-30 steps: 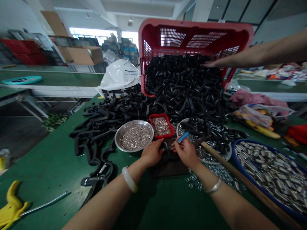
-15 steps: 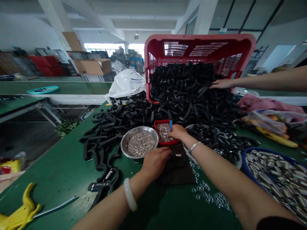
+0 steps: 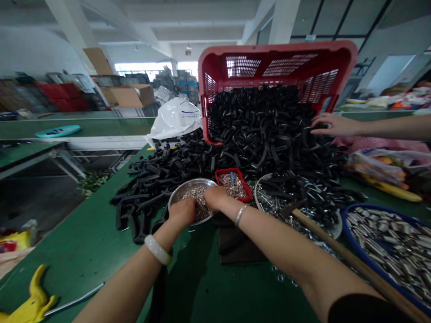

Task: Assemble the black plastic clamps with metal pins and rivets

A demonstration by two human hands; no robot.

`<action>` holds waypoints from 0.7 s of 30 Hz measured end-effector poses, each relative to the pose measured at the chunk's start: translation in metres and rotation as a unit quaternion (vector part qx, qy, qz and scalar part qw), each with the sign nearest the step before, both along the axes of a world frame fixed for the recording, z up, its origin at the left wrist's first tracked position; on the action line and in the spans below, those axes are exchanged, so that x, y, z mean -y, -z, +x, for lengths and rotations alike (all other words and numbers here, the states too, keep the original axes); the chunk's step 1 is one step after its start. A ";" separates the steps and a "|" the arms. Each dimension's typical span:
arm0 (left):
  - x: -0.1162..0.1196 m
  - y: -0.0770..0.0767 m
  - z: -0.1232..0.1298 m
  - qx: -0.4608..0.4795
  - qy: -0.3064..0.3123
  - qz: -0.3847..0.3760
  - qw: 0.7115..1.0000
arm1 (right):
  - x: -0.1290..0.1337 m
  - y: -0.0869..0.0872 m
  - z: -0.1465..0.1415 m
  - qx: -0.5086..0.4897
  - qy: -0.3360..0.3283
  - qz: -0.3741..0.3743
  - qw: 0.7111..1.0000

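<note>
Down in a round, shiny metal bowl of tiny silver pins: the left hand, at the near left, and the right hand, at the right. Both curled, fingertips tucked out of sight; cannot tell if pinching any pins. On the left wrist, a thick white bangle; on the right, a silver bangle. Just right of the bowl, a small red plastic tray of silver pieces, with a thin blue stick among them. Near the right arm, a flat dark mat on the green table. Farther right, a round pale bowl of silver bolts, with a long wooden-handled tool across its near edge. Behind, a big heap of curved black plastic parts, in and before a tipped red plastic basket. At the right side of the heap, another person's hand.
</note>
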State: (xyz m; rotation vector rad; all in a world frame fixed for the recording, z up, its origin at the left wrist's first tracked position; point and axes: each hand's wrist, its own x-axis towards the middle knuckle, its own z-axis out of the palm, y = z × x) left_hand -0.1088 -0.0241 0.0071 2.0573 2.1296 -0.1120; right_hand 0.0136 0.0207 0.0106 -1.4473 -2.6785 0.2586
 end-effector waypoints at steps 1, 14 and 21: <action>0.001 0.001 -0.001 0.000 0.006 0.000 1.000 | 0.000 0.001 0.002 0.003 0.001 0.003 1.000; -0.001 0.002 0.002 0.043 0.028 0.037 0.998 | 0.008 0.006 0.034 -0.099 -0.027 0.031 0.994; 0.009 -0.004 0.005 0.053 0.023 0.030 0.998 | 0.011 0.003 0.038 -0.171 -0.025 0.021 0.985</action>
